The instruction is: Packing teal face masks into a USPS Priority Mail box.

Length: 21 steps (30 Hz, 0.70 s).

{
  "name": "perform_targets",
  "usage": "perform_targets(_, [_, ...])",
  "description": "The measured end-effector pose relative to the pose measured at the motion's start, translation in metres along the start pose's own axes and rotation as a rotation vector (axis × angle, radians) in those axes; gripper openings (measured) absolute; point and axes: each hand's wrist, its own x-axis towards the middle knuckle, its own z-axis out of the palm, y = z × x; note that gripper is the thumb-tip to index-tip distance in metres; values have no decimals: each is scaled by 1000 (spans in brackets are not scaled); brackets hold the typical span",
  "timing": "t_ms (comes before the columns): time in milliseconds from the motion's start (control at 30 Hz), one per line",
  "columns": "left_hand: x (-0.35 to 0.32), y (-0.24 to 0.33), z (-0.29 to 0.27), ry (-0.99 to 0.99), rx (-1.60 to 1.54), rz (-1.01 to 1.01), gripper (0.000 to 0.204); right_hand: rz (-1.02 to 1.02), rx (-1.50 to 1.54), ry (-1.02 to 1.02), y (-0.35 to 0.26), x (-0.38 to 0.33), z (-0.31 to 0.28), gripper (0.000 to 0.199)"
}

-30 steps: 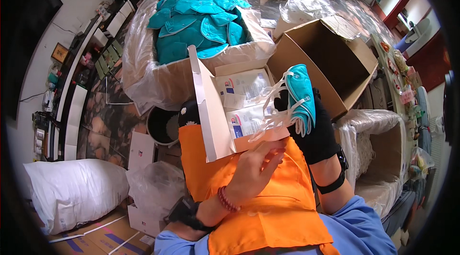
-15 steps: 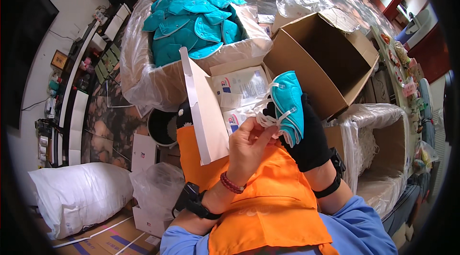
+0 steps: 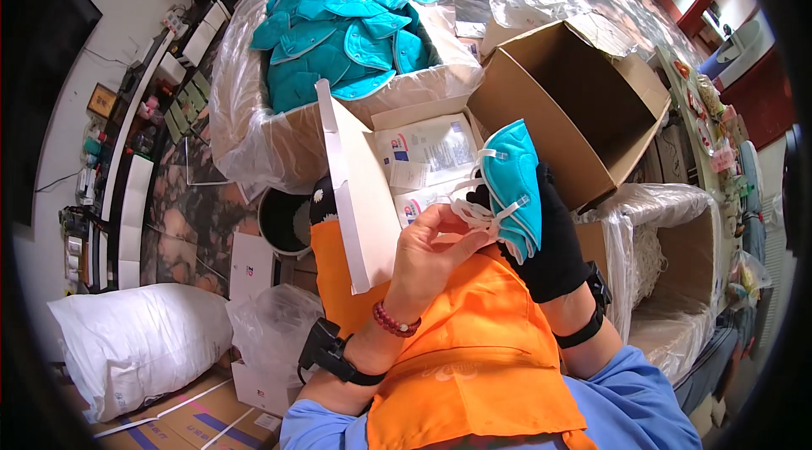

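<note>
Fingertips (image 3: 463, 234) of the bare left hand (image 3: 427, 255) pinch the white elastic straps (image 3: 474, 211) of the stack of teal masks (image 3: 512, 188). Right hand (image 3: 550, 243), in a black glove, is clenched around the back of that stack and holds it upright over the orange apron (image 3: 457, 348), just in front of the open white carton (image 3: 359, 188).

Carton holds flat clear-wrapped packets (image 3: 427, 150). Behind it: plastic-lined box of loose teal masks (image 3: 347, 27). Right of it: empty brown cardboard box (image 3: 567, 86). White sack (image 3: 139, 344) lies low left.

Risks, as I judge them:
- straps look bunched and looped together, so pulling one could drag a second mask out or snag
- stack is gripped from one side only; loosen that and the outer masks fan out and drop onto the apron
- carton flap stands close to the left wrist and a bump could tip it

Versus 0.5 s ago: stack sits about the same, left fingertips have closed further onto the straps. Versus 1.0 s ago: left hand has come up from the lap to meet the stack.
</note>
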Motion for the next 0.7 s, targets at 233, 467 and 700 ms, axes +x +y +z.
perform_targets(233, [4, -3, -4, 33, -169, -189, 11, -15, -106, 25, -1, -8, 15, 46])
perform_targets(467, [2, -8, -2, -1, -72, -45, 14, 20, 13, 41, -2, -6, 7, 50])
perform_targets(700, [-12, 7, -9, -28, 945, 323, 19, -17, -157, 124, -10, -3, -6, 45])
